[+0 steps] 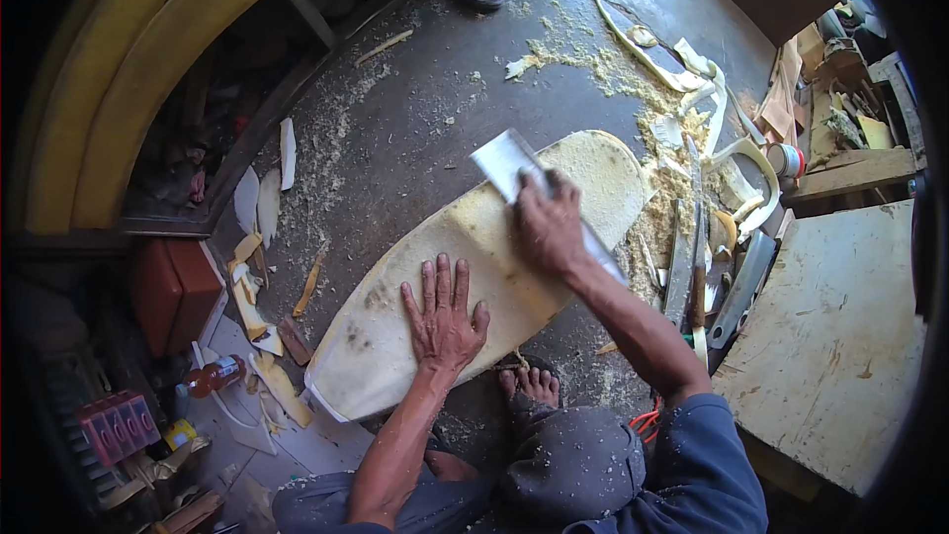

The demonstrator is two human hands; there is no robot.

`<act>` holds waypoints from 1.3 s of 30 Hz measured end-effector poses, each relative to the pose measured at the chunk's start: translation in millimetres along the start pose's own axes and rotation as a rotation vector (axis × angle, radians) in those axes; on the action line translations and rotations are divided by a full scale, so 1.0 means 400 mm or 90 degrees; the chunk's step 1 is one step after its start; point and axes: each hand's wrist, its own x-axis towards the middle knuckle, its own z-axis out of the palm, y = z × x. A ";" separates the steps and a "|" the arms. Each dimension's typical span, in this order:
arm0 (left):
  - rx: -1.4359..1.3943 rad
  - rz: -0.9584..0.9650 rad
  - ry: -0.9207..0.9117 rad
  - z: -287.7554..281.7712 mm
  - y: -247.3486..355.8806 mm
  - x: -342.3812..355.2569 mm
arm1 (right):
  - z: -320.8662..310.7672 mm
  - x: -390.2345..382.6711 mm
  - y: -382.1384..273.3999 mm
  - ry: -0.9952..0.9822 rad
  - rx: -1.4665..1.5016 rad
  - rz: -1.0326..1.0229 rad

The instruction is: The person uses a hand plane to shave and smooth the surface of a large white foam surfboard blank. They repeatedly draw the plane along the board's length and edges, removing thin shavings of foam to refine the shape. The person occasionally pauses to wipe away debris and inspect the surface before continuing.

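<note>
On the concrete floor [415, 109] lies a long pale foam slab [474, 267], running from near left to far right. Flat on its middle rests the left hand [445, 316], fingers spread, gripping nothing. Farther right, the right hand [549, 227] is closed around a flat grey sanding block [509, 163] pressed onto the slab. Pale shavings [603, 64] litter the far floor; a wooden board [830, 336] sits right.

Concrete floor [415, 109]: foam slab [474, 267], shavings [613, 69], offcuts [262, 198].
</note>
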 end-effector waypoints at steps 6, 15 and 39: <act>0.007 -0.006 0.012 0.021 0.013 -0.009 | 0.017 0.002 -0.006 0.018 -0.066 0.066; -0.022 -0.020 0.002 0.003 0.020 -0.002 | 0.018 0.030 -0.018 0.024 -0.039 0.100; -0.022 0.002 0.027 0.009 0.027 0.018 | -0.057 0.098 0.187 -0.042 -0.121 0.232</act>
